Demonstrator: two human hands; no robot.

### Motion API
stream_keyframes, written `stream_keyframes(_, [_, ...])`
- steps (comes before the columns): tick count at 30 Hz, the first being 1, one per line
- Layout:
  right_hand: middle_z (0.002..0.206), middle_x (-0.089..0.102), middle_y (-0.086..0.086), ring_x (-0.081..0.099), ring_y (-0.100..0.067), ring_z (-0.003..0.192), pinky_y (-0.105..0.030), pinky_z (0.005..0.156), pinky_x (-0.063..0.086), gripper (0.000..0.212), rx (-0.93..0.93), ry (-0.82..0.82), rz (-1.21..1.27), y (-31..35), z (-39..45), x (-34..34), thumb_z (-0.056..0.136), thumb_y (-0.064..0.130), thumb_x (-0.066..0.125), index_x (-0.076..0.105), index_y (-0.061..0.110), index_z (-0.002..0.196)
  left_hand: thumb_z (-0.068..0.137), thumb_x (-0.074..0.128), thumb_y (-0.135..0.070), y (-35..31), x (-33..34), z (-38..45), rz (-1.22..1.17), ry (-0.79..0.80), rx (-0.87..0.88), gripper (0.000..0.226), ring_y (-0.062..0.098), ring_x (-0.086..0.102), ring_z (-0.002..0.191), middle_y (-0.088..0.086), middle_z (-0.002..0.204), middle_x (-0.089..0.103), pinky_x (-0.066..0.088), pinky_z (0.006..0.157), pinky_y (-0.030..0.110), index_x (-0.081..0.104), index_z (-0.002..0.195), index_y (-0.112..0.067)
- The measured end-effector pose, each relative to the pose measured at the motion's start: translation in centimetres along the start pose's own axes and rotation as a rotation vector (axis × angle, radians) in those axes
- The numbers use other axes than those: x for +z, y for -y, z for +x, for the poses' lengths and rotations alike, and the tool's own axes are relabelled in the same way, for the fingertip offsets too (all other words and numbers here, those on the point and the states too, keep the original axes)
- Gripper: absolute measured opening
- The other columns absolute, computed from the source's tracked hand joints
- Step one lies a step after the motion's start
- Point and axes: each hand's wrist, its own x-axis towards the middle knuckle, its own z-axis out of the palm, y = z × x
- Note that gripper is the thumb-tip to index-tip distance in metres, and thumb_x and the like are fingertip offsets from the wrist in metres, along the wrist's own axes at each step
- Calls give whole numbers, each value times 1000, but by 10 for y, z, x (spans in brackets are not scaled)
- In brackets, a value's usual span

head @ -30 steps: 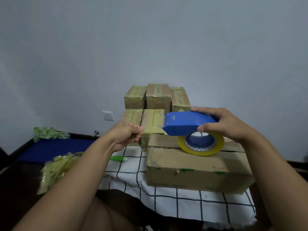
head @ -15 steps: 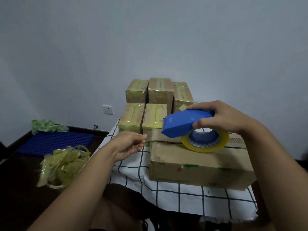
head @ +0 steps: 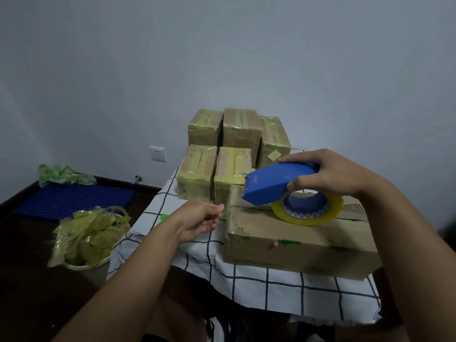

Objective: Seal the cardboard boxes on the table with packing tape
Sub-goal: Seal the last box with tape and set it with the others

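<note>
A wide brown cardboard box (head: 291,245) lies at the table's front right. My right hand (head: 328,172) grips a blue tape dispenser (head: 274,185) holding a yellowish tape roll (head: 308,209), just above the box's top. A clear strip of tape (head: 232,198) runs from the dispenser's front toward my left hand (head: 199,220), which pinches its free end beside the box's left end. Several taped boxes (head: 234,154) are stacked behind.
The table carries a white checked cloth (head: 246,280). A bin heaped with crumpled used tape (head: 91,233) stands on the dark floor at left. Farther back lie a blue mat (head: 71,201), a green bag (head: 64,174) and a wall socket (head: 158,153).
My left hand has dropped from in front of the stacked boxes to the big box's left end, drawing tape out. The dispenser tilted nose-down and stayed over the box top.
</note>
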Motion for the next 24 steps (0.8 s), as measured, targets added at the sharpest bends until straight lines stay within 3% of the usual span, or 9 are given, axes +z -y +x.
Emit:
stream_keyframes(3, [113,63,23,63,-4,97,-26,85,49,49,5,-6,10,-1,1,1,67,48,71,65,49,116,97,59,-15,5,8,3,30,47,-46,15,13,55,65,6,71,57,54,60,23,57,84,-7])
stream_keyframes(6, [114,63,23,63,-5,99,-29,87,48,51,13,-20,10,-4,3,2,67,49,70,65,48,118,98,59,-27,3,9,2,180,7,-110,22,21,61,76,10,84,60,57,63,31,60,94,-5])
stream_keyframes(9, [115,63,22,63,-7,100,-33,91,49,53,21,-23,4,-6,4,2,68,50,70,65,47,120,97,60,-32,10,5,-3,347,-85,-144,26,19,61,64,10,80,58,56,57,30,58,99,-6])
stream_keyframes(13, [116,63,21,63,-8,101,-33,91,48,53,13,-22,4,-7,4,3,68,51,70,64,48,121,98,55,-19,19,13,-3,161,-222,105,11,14,54,60,8,78,58,51,55,26,58,95,-9])
stream_keyframes(18, [115,63,20,63,-7,100,-30,88,48,51,11,-18,12,-6,4,3,68,49,70,65,47,119,95,60,-15,15,18,-2,66,-140,212,19,18,64,99,7,105,69,54,93,33,66,113,-11])
stream_keyframes(24, [112,63,23,63,-5,98,-24,83,46,49,22,-15,19,-7,6,3,68,49,69,65,48,117,97,57,-8,22,15,3,261,-216,421,12,15,65,86,7,89,68,56,80,24,69,95,-10])
